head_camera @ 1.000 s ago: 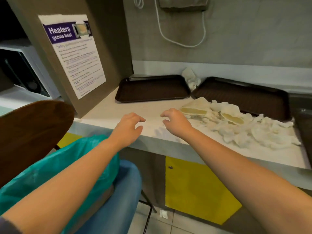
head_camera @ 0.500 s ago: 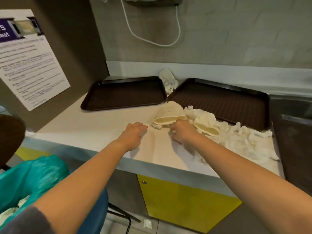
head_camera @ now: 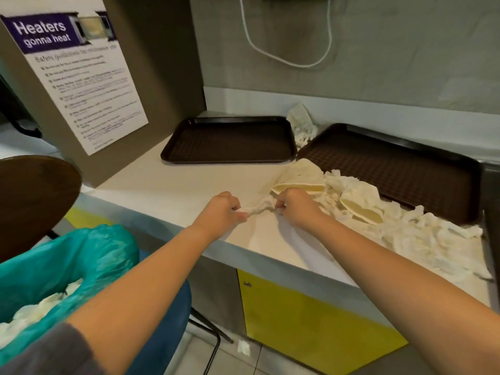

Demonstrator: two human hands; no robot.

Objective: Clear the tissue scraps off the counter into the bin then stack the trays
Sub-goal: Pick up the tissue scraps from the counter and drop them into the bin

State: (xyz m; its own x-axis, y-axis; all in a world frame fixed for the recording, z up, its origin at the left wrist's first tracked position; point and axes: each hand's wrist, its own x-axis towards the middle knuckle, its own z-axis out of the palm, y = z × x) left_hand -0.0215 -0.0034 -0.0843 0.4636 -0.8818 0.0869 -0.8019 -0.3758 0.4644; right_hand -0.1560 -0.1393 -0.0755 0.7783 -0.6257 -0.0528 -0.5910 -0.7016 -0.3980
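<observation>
A twisted white tissue scrap (head_camera: 258, 208) stretches between my two hands on the pale counter (head_camera: 173, 190). My left hand (head_camera: 220, 211) pinches its left end and my right hand (head_camera: 296, 208) grips its right end. A heap of tissue scraps (head_camera: 422, 239) covers the counter's right part, with two cream folded pieces (head_camera: 300, 182) among them. Two dark brown trays lie side by side at the back: the left tray (head_camera: 230, 140) and the right tray (head_camera: 392, 169). The bin with a teal bag (head_camera: 67, 266) stands low at the left, holding white scraps.
More crumpled tissue (head_camera: 301, 123) sits between the trays against the wall. A poster panel (head_camera: 78, 77) rises at the counter's left end. A dark chair back (head_camera: 32, 196) is at the far left. One scrap (head_camera: 243, 347) lies on the floor below yellow cabinet doors (head_camera: 311, 323).
Both hands reached forward along the counter to the edge of the tissue heap and closed on one scrap, which is now pulled taut between them. The camera view shifted.
</observation>
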